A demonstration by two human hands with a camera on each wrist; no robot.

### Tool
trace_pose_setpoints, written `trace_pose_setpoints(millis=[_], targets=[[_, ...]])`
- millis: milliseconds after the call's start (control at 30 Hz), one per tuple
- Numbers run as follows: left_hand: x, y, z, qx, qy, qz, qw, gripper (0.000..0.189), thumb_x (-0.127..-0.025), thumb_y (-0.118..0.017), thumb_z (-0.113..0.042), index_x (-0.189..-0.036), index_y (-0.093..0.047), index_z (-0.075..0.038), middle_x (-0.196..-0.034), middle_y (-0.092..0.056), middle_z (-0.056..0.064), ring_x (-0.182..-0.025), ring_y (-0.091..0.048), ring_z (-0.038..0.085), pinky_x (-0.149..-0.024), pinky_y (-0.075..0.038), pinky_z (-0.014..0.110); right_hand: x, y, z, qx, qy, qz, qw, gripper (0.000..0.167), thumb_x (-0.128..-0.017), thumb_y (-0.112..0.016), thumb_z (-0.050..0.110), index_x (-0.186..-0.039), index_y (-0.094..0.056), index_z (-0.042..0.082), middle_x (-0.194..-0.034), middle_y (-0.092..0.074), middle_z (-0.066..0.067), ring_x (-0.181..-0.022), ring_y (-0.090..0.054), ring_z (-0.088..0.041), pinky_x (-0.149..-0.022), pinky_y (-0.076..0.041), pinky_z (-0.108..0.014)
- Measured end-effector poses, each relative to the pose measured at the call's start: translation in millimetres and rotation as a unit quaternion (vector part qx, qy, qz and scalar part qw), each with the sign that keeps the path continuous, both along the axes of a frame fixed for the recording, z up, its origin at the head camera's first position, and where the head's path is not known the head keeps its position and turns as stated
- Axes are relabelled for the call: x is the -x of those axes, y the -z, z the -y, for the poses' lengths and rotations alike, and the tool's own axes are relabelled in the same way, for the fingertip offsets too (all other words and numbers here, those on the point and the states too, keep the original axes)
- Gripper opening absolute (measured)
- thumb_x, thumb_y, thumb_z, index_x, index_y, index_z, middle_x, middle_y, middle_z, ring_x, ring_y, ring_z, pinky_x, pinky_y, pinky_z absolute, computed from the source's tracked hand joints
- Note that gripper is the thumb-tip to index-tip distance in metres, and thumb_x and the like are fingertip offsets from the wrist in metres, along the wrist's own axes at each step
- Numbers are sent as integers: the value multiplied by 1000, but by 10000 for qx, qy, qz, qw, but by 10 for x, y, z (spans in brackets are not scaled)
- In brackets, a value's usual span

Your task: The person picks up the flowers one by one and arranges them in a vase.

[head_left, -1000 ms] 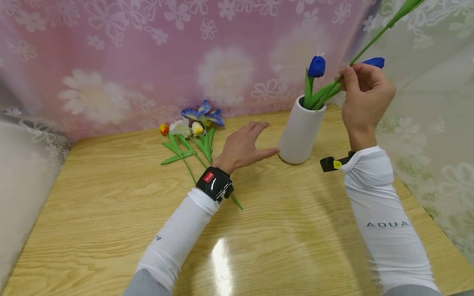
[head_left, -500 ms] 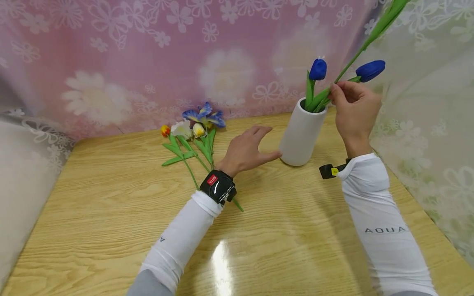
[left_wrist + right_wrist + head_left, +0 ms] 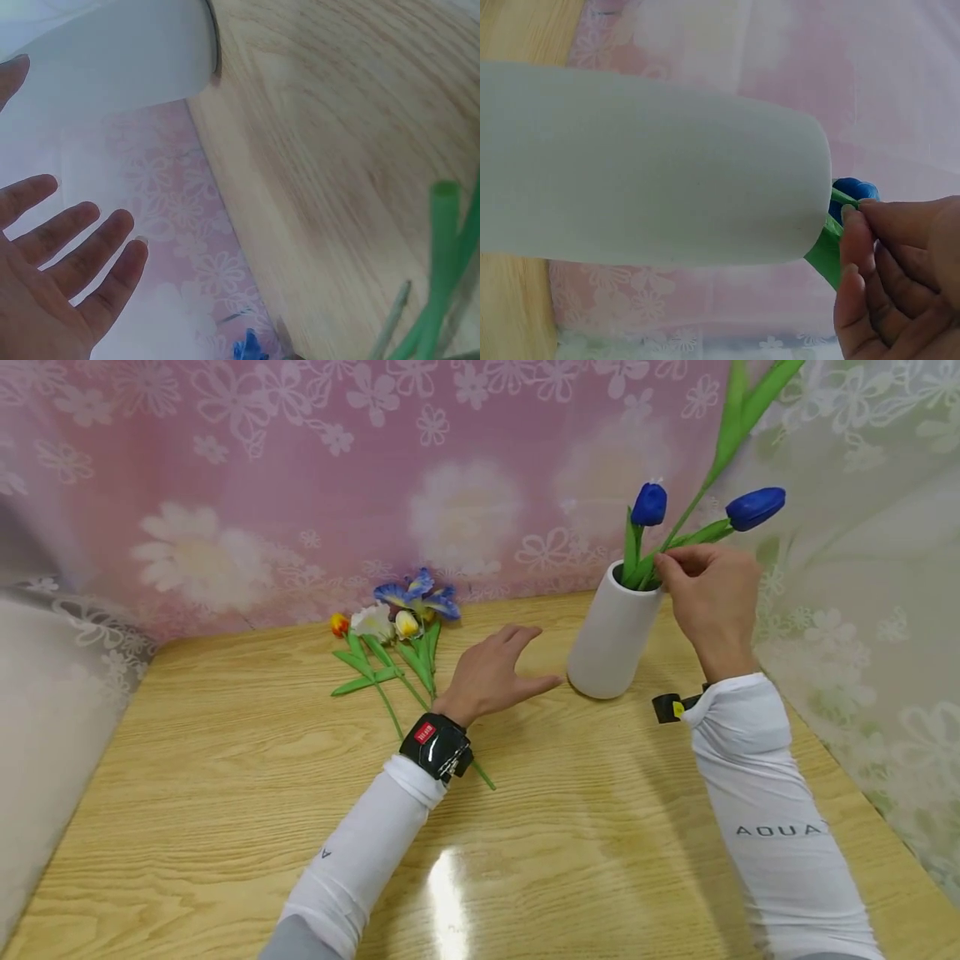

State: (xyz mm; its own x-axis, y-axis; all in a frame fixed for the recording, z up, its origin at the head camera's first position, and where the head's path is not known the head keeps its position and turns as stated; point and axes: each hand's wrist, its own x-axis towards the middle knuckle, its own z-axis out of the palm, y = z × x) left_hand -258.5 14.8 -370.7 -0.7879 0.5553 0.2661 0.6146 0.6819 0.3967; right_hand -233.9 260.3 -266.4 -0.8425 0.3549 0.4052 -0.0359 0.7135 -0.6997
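Note:
A white vase (image 3: 615,635) stands upright at the table's back right, holding blue tulips (image 3: 649,504) with green leaves. Just over its mouth, my right hand (image 3: 712,602) pinches a green flower stem (image 3: 686,514) between thumb and index finger. That stem slants up to the right, and its bloom lies outside the head view. In the right wrist view the thumb and fingertips meet on the stem close to the vase rim (image 3: 826,176). My left hand (image 3: 491,675) is held with spread, relaxed fingers left of the vase, apart from it and holding nothing, as the left wrist view also shows.
Left of my left hand, several artificial flowers lie on the wooden table (image 3: 225,793): a blue iris (image 3: 420,595), a white bloom (image 3: 372,622), a yellow-white tulip (image 3: 406,624) and an orange tulip (image 3: 340,625). A floral curtain (image 3: 315,485) hangs behind.
My right hand has moved down and left toward the vase mouth, lowering the stem. The right-hand blue tulip now shows fully. My left hand has barely moved.

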Motion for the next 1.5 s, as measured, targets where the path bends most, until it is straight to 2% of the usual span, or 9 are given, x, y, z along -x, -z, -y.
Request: trace_pose_setpoints(millis=[100, 233, 400, 667, 833, 1167, 1267, 1500], targets=[[-19, 9, 33, 50, -45, 34, 10000, 76, -83, -59, -65, -142, -47, -18, -139, -48, 4, -110, -57, 24, -81, -50, 40, -35, -2, 5, -154, -12, 0, 9999, 35, -92, -62, 33, -108, -74, 4, -98, -70, -15, -63, -57, -1, -59, -44, -14], [-44, 29, 76, 58, -75, 92, 9999, 75, -84, -59, -65, -142, -47, -19, -139, -48, 3, -111, -57, 23, -81, -50, 39, -72, 34, 25, -168, -74, -244, 9995, 37, -92, -62, 35, -106, -74, 3, -94, -70, -15, -62, -55, 1, -59, -43, -14], [-68, 52, 133, 11, -90, 113, 9999, 74, -84, -59, -63, -142, -46, -19, -138, -49, 3, -107, -58, 23, -80, -50, 39, -116, 116, 91, -66, -202, -543, 9983, 39, -92, -61, 36, -106, -73, 2, -91, -69, -14, -67, -57, -5, -63, -43, -15], [-96, 102, 248, 7, -150, 200, 9997, 75, -85, -58, -64, -144, -44, -21, -141, -46, 3, -106, -59, 23, -77, -51, 39, -135, 254, 209, 26, -577, -852, 9947, 36, -92, -63, 33, -101, -73, 0, -85, -68, -12, -67, -58, -6, -64, -45, -15], [-107, 137, 343, -6, -280, 232, 9993, 74, -84, -58, -65, -143, -45, -21, -140, -47, 3, -108, -58, 23, -79, -50, 41, -114, 352, 296, 173, -978, -1101, 9889, 32, -91, -66, 30, -97, -73, -1, -80, -68, -9, -64, -59, -6, -61, -46, -16], [-128, 178, 515, 97, -526, 394, 9978, 75, -85, -57, -64, -143, -45, -20, -140, -47, 3, -114, -55, 25, -85, -48, 43, -67, 613, 491, 296, -1638, -951, 9815, 24, -91, -68, 23, -94, -73, 0, -79, -69, -10, -59, -59, -2, -60, -46, -15], [-137, 202, 585, 126, -651, 434, 9969, 75, -85, -57, -65, -143, -45, -20, -141, -46, 3, -115, -54, 24, -85, -48, 44, -50, 705, 564, 284, -1873, -879, 9779, 23, -91, -68, 22, -94, -73, -1, -79, -69, -9, -59, -59, -5, -59, -47, -15], [-175, 257, 782, 155, -939, 472, 9943, 76, -84, -57, -65, -144, -45, -19, -140, -47, 6, -112, -56, 25, -83, -49, 45, -6, 953, 754, 187, -2294, -386, 9724, 21, -92, -66, 20, -96, -72, 1, -80, -70, -9, -61, -63, -19, -54, -46, -17]])
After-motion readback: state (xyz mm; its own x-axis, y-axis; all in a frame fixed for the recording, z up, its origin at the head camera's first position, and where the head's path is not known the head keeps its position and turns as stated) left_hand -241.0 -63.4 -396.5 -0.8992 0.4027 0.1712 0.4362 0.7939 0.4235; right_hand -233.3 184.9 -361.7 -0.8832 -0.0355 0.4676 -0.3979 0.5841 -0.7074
